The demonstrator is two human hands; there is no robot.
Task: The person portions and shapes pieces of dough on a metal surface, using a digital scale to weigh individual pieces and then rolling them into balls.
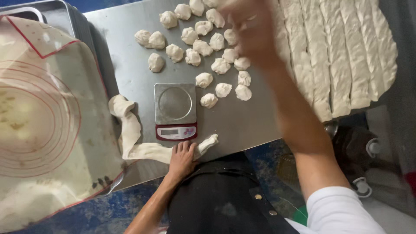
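About two dozen dough balls (203, 47) lie portioned below the blurred right hand (251, 32), whose grip I cannot tell, while the left hand (182, 158) presses flat on an uncut dough rope (134, 138), with long dough strips (342, 52) beside the right hand uncut too.

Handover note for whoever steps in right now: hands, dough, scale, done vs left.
Left hand: flat on the long dough strip at the table's near edge, in front of the scale.
Right hand: blurred over the dough pieces; grip unclear.
Scale pan: empty.
Done: about two dozen small pieces on the steel table, beyond and right of the scale.
Left: the strip under the left hand, plus the cut dough strips at far right.
Silicone mat lies on a tray at left.
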